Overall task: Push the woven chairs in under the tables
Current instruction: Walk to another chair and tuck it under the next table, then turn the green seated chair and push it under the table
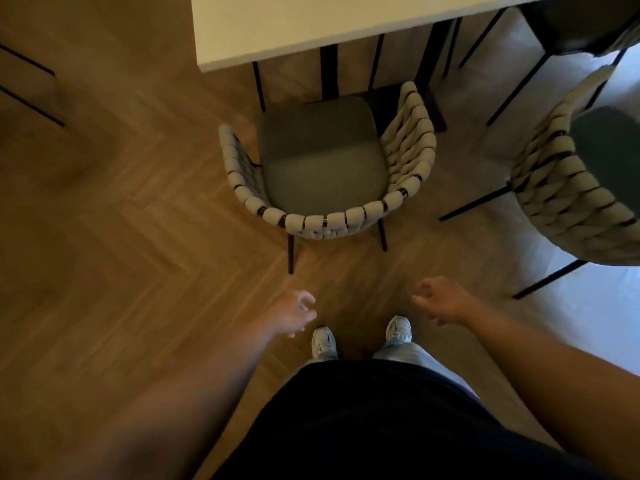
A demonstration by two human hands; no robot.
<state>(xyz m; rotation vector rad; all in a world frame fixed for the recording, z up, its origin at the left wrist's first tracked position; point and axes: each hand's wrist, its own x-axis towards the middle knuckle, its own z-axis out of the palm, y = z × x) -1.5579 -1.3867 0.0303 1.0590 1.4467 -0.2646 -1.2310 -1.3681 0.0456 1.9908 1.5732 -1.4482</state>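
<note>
Herringbone wood floor (121, 220); cream woven chair with grey seat (322, 161) sat mostly out from white tabletop (277, 26).
Clear of it: left hand (292, 315), right hand (441, 301), fingers loosely curled, empty.

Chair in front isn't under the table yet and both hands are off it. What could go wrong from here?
1. The table has a black post right ahead of the woven chair; a straight push may jam the chair against it.
2. The second woven chair stands angled close on the right; a skewed push could knock them together.
3. The left hand and right hand hold nothing; a one-sided grip might twist the chair.
</note>
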